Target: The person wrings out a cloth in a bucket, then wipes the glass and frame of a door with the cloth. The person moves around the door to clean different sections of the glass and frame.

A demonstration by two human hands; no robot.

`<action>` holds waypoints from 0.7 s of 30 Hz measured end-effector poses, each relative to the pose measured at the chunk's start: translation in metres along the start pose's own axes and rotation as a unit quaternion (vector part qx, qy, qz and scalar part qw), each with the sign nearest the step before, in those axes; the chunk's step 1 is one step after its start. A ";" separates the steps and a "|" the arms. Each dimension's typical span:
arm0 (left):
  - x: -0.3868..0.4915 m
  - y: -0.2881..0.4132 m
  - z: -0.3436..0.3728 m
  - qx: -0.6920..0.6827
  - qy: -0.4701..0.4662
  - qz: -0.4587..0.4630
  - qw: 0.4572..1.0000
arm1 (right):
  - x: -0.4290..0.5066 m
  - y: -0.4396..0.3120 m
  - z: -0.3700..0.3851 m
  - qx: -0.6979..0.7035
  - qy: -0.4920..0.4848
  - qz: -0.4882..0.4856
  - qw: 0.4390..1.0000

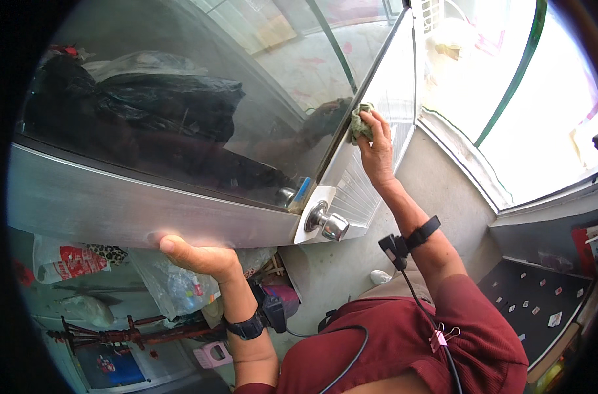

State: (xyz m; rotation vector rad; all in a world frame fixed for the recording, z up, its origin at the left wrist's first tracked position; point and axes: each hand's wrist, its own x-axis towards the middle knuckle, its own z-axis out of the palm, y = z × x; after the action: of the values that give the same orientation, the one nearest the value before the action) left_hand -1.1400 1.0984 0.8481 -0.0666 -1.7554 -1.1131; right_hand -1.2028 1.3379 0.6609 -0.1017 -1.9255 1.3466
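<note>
My right hand holds a crumpled green cloth against the metal frame of a glazed door, beside the dark edge of its glass pane. My left hand rests at the outer edge of the silvery door frame, thumb extended, its fingers partly hidden behind the frame. Between the hands a round metal doorknob sticks out from its plate at the corner of the frame. The glass reflects an arm and shows a black plastic bag.
Below the door on the left are plastic bags, a rusty metal stand and a pink plastic item. A dark board with small cards lies at the lower right. A bright window stands at the upper right.
</note>
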 end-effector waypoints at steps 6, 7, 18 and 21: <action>0.002 -0.006 -0.001 -0.019 0.029 0.008 0.999 | -0.063 -0.034 -0.014 0.027 -0.115 -0.050 0.992; 0.002 -0.006 -0.001 -0.025 0.022 0.016 0.999 | -0.072 -0.036 -0.017 0.044 -0.136 -0.075 0.987; 0.001 -0.007 0.001 -0.068 0.078 -0.057 0.993 | 0.066 0.088 -0.004 -0.006 0.036 0.075 0.997; -0.002 -0.008 -0.001 -0.082 0.092 -0.043 0.992 | 0.114 0.118 -0.009 0.007 0.053 0.180 0.982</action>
State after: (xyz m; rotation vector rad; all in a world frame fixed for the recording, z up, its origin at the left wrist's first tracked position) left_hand -1.1429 1.0937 0.8416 0.0112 -1.5142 -1.2832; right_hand -1.3180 1.4497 0.6258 -0.5271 -1.8657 1.5522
